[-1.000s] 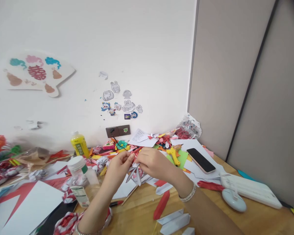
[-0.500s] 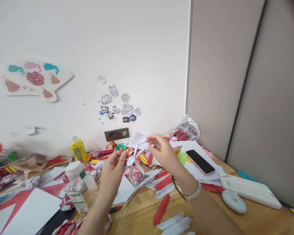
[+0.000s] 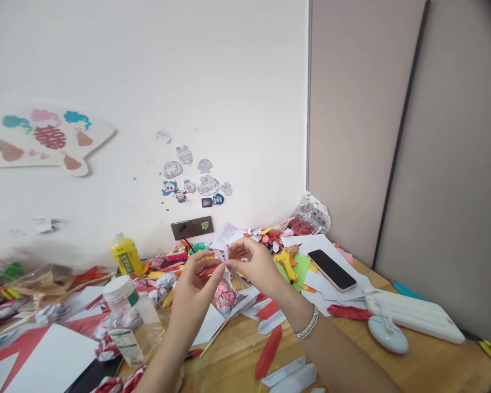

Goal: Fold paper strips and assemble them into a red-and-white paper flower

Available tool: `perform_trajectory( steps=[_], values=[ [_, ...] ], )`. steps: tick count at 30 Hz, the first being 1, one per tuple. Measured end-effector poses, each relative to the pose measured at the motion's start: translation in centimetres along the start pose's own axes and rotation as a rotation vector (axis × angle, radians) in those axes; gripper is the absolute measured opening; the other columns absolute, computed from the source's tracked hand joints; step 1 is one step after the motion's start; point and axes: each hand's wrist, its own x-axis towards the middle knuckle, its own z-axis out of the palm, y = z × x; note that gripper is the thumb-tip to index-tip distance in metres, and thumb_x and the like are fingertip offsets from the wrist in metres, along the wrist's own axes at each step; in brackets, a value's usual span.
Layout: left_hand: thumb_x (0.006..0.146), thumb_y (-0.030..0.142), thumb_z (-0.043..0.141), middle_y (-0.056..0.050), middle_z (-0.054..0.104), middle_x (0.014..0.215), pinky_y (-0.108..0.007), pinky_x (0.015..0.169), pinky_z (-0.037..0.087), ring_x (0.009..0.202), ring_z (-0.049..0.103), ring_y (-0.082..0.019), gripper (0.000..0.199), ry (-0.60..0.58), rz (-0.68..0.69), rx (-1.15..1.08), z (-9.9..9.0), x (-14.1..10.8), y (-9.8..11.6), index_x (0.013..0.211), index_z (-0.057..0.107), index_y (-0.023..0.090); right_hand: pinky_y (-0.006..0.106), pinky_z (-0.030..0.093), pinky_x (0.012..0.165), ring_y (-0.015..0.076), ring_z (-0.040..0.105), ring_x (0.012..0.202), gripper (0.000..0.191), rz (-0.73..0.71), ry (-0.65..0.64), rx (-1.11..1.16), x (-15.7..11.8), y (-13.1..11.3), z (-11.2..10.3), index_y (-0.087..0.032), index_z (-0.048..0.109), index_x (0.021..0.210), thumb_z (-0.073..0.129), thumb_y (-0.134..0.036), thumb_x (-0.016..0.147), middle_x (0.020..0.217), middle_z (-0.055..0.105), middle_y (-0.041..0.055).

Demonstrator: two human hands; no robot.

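Both of my hands meet above the middle of the table on a white folded-paper flower [image 3: 226,256] with narrow petals. My left hand [image 3: 200,277] pinches it from the left, thumb and fingers at its centre. From the right, my right hand [image 3: 256,265] closes its thumb and fingers on the petals. Much of the flower is hidden by the fingers. Just below it lies a red-and-white twisted paper ball [image 3: 226,297]. Folded red and white paper strips [image 3: 269,352] lie on the wooden table nearer to me.
At left stand a yellow bottle [image 3: 126,255] and a clear jar with a white lid [image 3: 118,288]. A yellow glue gun [image 3: 286,266] rests on green paper. Farther right are a phone [image 3: 332,269] and a white lamp-like device [image 3: 413,315]. A wall [image 3: 237,82] rises behind.
My right hand has moved in from above the right side and now grips the flower with my left. The glue gun has come into sight. The view has shifted slightly.
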Motion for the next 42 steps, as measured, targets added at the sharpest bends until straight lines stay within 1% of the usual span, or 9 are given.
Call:
perform_trajectory(
  steps=[5, 9, 11, 19, 23, 28, 31, 37, 42],
  values=[
    [0.077, 0.038, 0.054, -0.003, 0.065, 0.08, -0.028, 0.061, 0.047, 0.073, 0.063, -0.019, 0.028, 0.104, 0.087, 0.432, -0.4, -0.2, 0.4, 0.1, 0.051, 0.023, 0.026, 0.046, 0.07, 0.0135, 0.058, 0.076, 0.014, -0.076, -0.023, -0.111, -0.6, -0.7, 0.6, -0.018, 0.057, 0.078, 0.065, -0.02, 0.068, 0.079, 0.061, -0.0001],
    [0.08, 0.027, 0.05, -0.008, 0.061, 0.1, -0.035, 0.081, 0.044, 0.096, 0.057, -0.023, 0.013, 0.128, 0.445, 0.637, -0.6, -0.1, 0.1, 0.085, 0.06, 0.021, 0.027, 0.046, 0.074, 0.0143, 0.058, 0.08, 0.013, -0.2, 0.043, -0.25, -0.9, -1.0, 0.8, -0.019, 0.057, 0.082, 0.061, -0.014, 0.071, 0.082, 0.062, 0.0004],
    [0.081, 0.023, 0.047, -0.008, 0.061, 0.098, -0.035, 0.084, 0.043, 0.096, 0.055, -0.021, 0.014, 0.089, 0.522, 0.655, -0.6, 0.0, -0.1, 0.086, 0.06, 0.02, 0.028, 0.045, 0.075, 0.0151, 0.058, 0.081, 0.015, -0.266, 0.087, -0.323, -1.0, -0.9, 0.9, -0.019, 0.057, 0.083, 0.062, -0.013, 0.071, 0.083, 0.062, 0.001],
    [0.082, 0.027, 0.047, -0.006, 0.06, 0.088, -0.031, 0.077, 0.044, 0.087, 0.056, -0.02, 0.012, 0.062, 0.429, 0.612, -0.6, -0.1, 0.5, 0.086, 0.055, 0.02, 0.028, 0.045, 0.074, 0.0151, 0.059, 0.079, 0.013, -0.354, 0.079, -0.385, -1.2, -0.7, 0.8, -0.02, 0.057, 0.084, 0.06, -0.014, 0.073, 0.083, 0.062, 0.0015],
    [0.081, 0.029, 0.047, -0.003, 0.059, 0.081, -0.027, 0.065, 0.045, 0.075, 0.056, -0.017, 0.009, -0.068, 0.343, 0.576, -1.2, 0.1, 1.2, 0.081, 0.052, 0.022, 0.025, 0.045, 0.071, 0.0131, 0.059, 0.076, 0.013, -0.289, -0.04, -0.356, -1.2, -1.4, 0.1, -0.021, 0.057, 0.08, 0.062, -0.014, 0.071, 0.077, 0.062, -0.0023],
    [0.083, 0.028, 0.044, -0.003, 0.057, 0.078, -0.029, 0.07, 0.043, 0.078, 0.053, -0.018, 0.013, -0.257, 0.401, 0.568, -2.2, 0.3, 1.5, 0.075, 0.052, 0.022, 0.023, 0.046, 0.065, 0.0114, 0.058, 0.069, 0.009, -0.221, -0.197, -0.265, -0.9, -2.2, -0.8, -0.019, 0.059, 0.073, 0.065, -0.017, 0.068, 0.074, 0.059, -0.0022],
    [0.083, 0.028, 0.043, -0.004, 0.058, 0.08, -0.029, 0.07, 0.043, 0.078, 0.053, -0.018, 0.014, -0.306, 0.39, 0.556, -2.4, 0.3, 1.5, 0.074, 0.051, 0.022, 0.021, 0.046, 0.059, 0.0105, 0.055, 0.063, 0.009, -0.2, -0.198, -0.227, -0.9, -2.2, -0.9, -0.017, 0.058, 0.065, 0.064, -0.021, 0.071, 0.068, 0.057, -0.0016],
    [0.084, 0.027, 0.042, -0.001, 0.056, 0.071, -0.027, 0.063, 0.041, 0.068, 0.052, -0.016, 0.015, -0.191, 0.342, 0.619, -1.8, -0.1, 1.1, 0.071, 0.047, 0.021, 0.021, 0.043, 0.06, 0.0106, 0.054, 0.064, 0.008, -0.251, -0.064, -0.396, -1.2, -2.0, -0.1, -0.018, 0.055, 0.067, 0.059, -0.017, 0.074, 0.067, 0.057, -0.0022],
    [0.083, 0.02, 0.041, -0.002, 0.056, 0.07, -0.028, 0.064, 0.039, 0.068, 0.052, -0.017, 0.014, -0.075, 0.509, 0.759, -1.0, -0.3, 0.6, 0.07, 0.045, 0.021, 0.022, 0.039, 0.06, 0.0114, 0.051, 0.066, 0.012, -0.373, -0.044, -0.621, -1.5, -2.0, 0.1, -0.018, 0.051, 0.068, 0.052, -0.014, 0.079, 0.069, 0.055, -0.0009]
  ],
)
